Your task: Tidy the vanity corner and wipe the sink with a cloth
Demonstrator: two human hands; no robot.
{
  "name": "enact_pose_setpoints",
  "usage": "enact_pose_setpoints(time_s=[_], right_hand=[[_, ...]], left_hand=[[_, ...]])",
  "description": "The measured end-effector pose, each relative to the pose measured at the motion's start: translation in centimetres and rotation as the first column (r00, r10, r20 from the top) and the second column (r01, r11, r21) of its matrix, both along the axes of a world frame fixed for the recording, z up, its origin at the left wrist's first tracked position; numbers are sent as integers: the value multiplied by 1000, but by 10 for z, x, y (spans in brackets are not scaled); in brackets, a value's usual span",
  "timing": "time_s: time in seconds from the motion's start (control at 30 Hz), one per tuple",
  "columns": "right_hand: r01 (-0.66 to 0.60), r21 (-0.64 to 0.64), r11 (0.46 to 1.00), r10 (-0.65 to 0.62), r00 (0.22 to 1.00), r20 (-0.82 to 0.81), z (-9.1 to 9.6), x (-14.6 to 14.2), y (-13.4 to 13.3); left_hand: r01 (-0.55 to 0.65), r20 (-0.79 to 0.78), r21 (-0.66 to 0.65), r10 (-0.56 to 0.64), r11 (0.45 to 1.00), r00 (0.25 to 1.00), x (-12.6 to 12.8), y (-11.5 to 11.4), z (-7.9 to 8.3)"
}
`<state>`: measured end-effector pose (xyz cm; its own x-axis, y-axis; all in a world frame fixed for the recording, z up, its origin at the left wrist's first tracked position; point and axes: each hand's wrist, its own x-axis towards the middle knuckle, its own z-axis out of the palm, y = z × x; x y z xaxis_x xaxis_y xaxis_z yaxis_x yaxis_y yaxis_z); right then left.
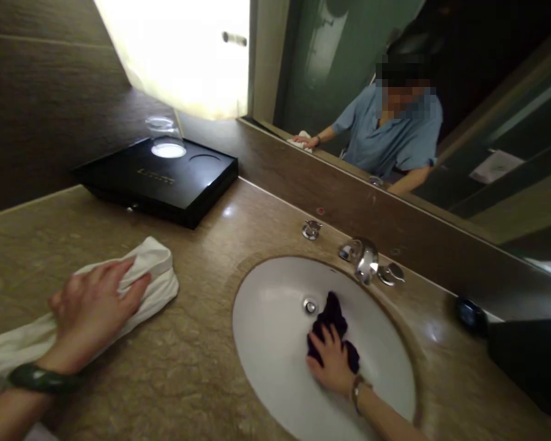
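Our left hand (94, 303) lies flat on the white towel (151, 275), fingers spread and pressing, not clenched; the towel sits on the counter (202, 367), left of the sink (266, 331). Behind it is a black tray (165, 184) holding a glass (165, 138). In the sink, our right hand (333, 361) presses a dark cloth (333, 315) against the bowl, fingers on top, below the faucet (366, 260). The mirror (463, 122) is behind.

The counter (202, 367) looks like polished mottled brown stone, and the sink (270, 343) set in it is smooth, glossy white ceramic with a shiny chrome tap (366, 260) at its 12 o'clock. A soft white cloth (151, 275) and a dark cloth (333, 318) both look matt, while the black tray (165, 184) at 10 o'clock is glossy, with a clear glass (163, 131) on it.
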<state>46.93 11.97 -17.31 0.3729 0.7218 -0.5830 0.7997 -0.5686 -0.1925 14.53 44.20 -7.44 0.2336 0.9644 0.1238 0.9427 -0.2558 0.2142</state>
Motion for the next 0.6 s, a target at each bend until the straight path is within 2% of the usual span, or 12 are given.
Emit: enact_pose_setpoints(time_s=[0.07, 0.13, 0.17, 0.23, 0.3, 0.37, 0.4, 0.47, 0.5, 0.53, 0.57, 0.6], right_hand=[[-134, 159, 978, 174, 944, -279, -14, -56, 31], [-178, 373, 910, 321, 873, -367, -18, -78, 73], [-187, 436, 880, 350, 877, -330, -18, -71, 94], [-220, 433, 874, 315, 935, -161, -19, -24, 119], [-142, 311, 940, 120, 989, 87, -19, 41, 107], [-153, 183, 971, 105, 963, 247, -14, 83, 61], [-121, 103, 987, 90, 960, 267, -10, 86, 32], [-40, 5, 999, 39, 990, 134, 0, 53, -11], [-48, -13, 999, 48, 999, -23, 3, 23, -18], [-104, -4, 995, 101, 972, -210, 4, -11, -12], [-149, 104, 983, 175, 927, -332, 3, -42, 7], [-184, 268, 946, 277, 886, -371, 2, -65, 35]], left_hand=[[11, -67, 61, -7, 998, 998, -1, -1, -3], [14, -76, 99, -6, 995, 997, -3, -1, -7], [22, -79, 122, -12, 992, 997, -5, -1, -10], [50, -72, 180, -37, 982, 997, -8, 0, -14], [64, -52, 218, -53, 974, 997, -8, -1, -16], [64, -32, 220, -59, 973, 998, -7, -2, -16], [65, -24, 221, -61, 973, 998, -6, -3, -15], [77, -27, 231, -73, 970, 997, -4, -3, -13], [84, -36, 234, -78, 969, 996, -4, -3, -13], [90, -47, 234, -81, 968, 996, -4, -3, -14], [94, -58, 233, -82, 968, 995, -5, -2, -16], [96, -73, 226, -81, 969, 994, -6, -1, -18]])
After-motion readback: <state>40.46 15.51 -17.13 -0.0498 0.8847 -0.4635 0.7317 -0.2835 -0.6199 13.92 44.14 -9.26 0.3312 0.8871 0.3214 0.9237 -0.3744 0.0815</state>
